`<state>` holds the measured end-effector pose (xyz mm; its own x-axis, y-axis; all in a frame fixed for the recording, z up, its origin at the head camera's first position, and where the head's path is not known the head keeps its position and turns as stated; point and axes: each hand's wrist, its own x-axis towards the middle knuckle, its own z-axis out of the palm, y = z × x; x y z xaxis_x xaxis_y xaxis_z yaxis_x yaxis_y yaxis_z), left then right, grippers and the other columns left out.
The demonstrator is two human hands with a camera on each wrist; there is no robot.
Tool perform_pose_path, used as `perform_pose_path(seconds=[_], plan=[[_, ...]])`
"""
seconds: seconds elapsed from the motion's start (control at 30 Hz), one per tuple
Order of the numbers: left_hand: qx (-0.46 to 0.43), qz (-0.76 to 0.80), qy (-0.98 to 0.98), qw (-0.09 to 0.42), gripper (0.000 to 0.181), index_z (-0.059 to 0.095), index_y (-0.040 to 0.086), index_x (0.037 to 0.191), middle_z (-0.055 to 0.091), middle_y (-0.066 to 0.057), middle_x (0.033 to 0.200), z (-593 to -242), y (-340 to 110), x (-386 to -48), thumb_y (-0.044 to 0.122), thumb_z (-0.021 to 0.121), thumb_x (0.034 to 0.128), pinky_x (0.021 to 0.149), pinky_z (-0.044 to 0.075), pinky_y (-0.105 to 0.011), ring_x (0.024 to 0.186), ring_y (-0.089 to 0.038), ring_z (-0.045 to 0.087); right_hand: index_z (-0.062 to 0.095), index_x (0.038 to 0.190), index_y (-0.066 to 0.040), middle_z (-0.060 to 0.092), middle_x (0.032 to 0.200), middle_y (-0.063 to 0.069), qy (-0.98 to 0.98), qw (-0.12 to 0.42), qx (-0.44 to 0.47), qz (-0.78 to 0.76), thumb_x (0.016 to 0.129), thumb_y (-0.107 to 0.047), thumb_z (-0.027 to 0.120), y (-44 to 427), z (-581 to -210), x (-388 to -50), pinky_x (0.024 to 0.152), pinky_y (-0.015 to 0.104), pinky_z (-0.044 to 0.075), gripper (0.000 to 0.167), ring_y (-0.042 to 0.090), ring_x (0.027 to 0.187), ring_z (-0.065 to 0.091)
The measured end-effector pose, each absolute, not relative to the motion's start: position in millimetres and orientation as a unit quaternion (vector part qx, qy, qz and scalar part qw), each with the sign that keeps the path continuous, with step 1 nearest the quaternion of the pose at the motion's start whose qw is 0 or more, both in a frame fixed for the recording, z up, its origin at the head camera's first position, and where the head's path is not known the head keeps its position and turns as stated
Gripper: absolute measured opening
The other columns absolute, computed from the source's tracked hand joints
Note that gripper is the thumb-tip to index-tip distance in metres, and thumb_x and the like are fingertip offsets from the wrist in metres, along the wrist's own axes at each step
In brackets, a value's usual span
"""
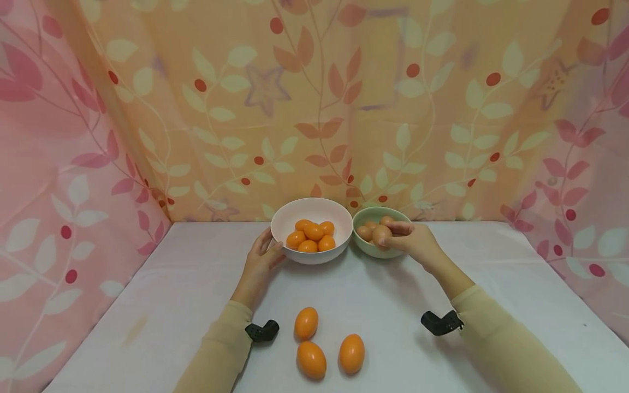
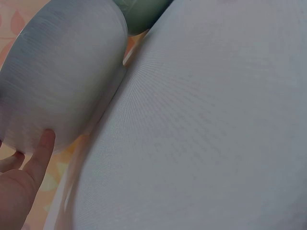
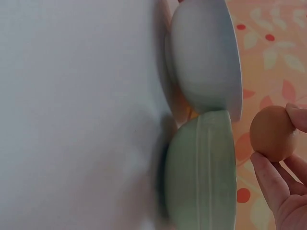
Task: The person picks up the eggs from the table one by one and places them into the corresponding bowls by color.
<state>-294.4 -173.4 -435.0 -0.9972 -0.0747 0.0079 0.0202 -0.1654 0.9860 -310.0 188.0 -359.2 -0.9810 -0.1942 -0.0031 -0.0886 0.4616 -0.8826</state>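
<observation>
My right hand pinches a brown egg between thumb and fingers, just above the rim of the small green bowl. Several more brown eggs lie inside that bowl. At the left side of the larger white bowl, my left hand holds the wall, thumb in front and fingers farther back. A heap of glossy orange egg-shaped pieces fills the middle of the white bowl. From the left wrist, the thumb shows against the bowl's outside.
Three orange egg-shaped pieces lie on the white tablecloth between the forearms. The two bowls stand side by side at the table's back edge, before a flowered curtain. Each wrist carries a black camera mount.
</observation>
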Motion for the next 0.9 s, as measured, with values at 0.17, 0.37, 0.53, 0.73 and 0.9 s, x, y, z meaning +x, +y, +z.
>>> perform_pose_path(seconds=[0.17, 0.37, 0.53, 0.73, 0.9], plan=[[0.025, -0.763, -0.645, 0.032, 0.067, 0.025, 0.017, 0.158, 0.021, -0.006, 0.166, -434.9, -172.8, -294.0, 0.018, 0.06, 0.1002, 0.115, 0.043, -0.047, 0.149, -0.025, 0.033, 0.056, 0.14, -0.006, 0.064, 0.135, 0.014, 0.849, 0.051, -0.086, -0.519, 0.088, -0.035, 0.075, 189.9, -359.7, -322.4, 0.094, 0.018, 0.051, 0.062, 0.013, 0.115, 0.063], [0.022, -0.761, -0.647, 0.031, 0.066, 0.025, 0.017, 0.158, 0.021, -0.006, 0.166, -434.6, -172.9, -294.7, 0.018, 0.059, 0.1007, 0.115, 0.043, -0.047, 0.15, -0.025, 0.031, 0.055, 0.141, -0.007, 0.061, 0.138, 0.015, 0.854, 0.056, -0.057, -0.515, 0.087, -0.037, 0.076, 188.8, -361.4, -336.1, 0.089, 0.018, 0.053, 0.065, 0.007, 0.106, 0.063], [0.019, -0.759, -0.65, 0.029, 0.065, 0.025, 0.017, 0.158, 0.02, -0.007, 0.166, -434.7, -173.0, -295.2, 0.017, 0.057, 0.1013, 0.116, 0.041, -0.048, 0.151, -0.026, 0.029, 0.052, 0.143, -0.004, 0.054, 0.145, 0.018, 0.857, 0.057, -0.029, -0.511, 0.088, -0.034, 0.075, 186.0, -363.2, -344.8, 0.101, 0.025, 0.049, 0.067, 0.028, 0.13, 0.053], [0.021, -0.765, -0.643, 0.03, 0.066, 0.027, 0.018, 0.157, 0.021, -0.006, 0.166, -434.4, -172.3, -294.6, 0.017, 0.059, 0.1003, 0.116, 0.042, -0.047, 0.151, -0.025, 0.029, 0.055, 0.14, -0.003, 0.055, 0.144, 0.019, 0.857, 0.048, -0.026, -0.512, 0.088, -0.031, 0.075, 183.5, -366.8, -354.8, 0.099, 0.026, 0.05, 0.063, 0.029, 0.131, 0.052], [0.021, -0.764, -0.644, 0.031, 0.065, 0.027, 0.018, 0.157, 0.021, -0.006, 0.166, -434.6, -172.9, -294.5, 0.018, 0.059, 0.1005, 0.115, 0.042, -0.047, 0.151, -0.025, 0.029, 0.049, 0.145, -0.003, 0.052, 0.147, 0.019, 0.856, 0.062, -0.022, -0.513, 0.089, -0.031, 0.074, 183.9, -369.9, -359.8, 0.109, 0.036, 0.049, 0.067, 0.03, 0.132, 0.052]])
